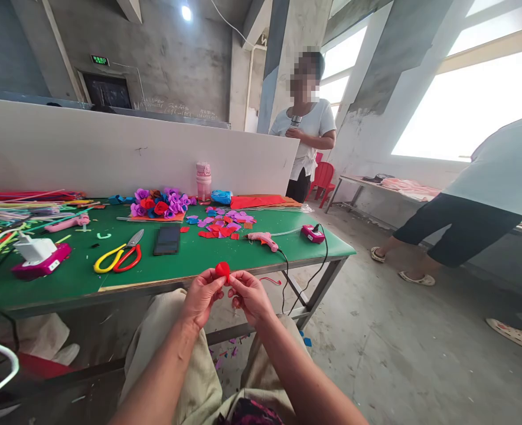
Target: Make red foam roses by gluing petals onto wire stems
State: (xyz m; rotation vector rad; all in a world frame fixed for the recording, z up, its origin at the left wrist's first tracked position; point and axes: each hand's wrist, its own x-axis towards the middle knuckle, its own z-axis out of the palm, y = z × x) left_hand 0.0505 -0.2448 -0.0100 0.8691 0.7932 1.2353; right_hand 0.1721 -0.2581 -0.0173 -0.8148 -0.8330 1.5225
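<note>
Both my hands meet in front of the table edge around a small red paper rose [222,271]. My left hand [200,297] pinches the flower from the left with its fingers closed. My right hand [248,296] presses on it from the right, fingers curled. A pink glue gun [263,238] lies on the green table [84,274] just beyond my hands, its cord hanging over the edge. Loose red and purple paper petals [222,225] lie behind it. A pile of finished purple, red and blue roses [160,202] sits further back.
Yellow and red scissors [118,257], a black phone [167,239], a second glue gun [39,258], coloured sticks [8,221] and a pink bottle [203,180] are on the table. One person [307,127] stands past the far end; another person [478,200] bends at the right.
</note>
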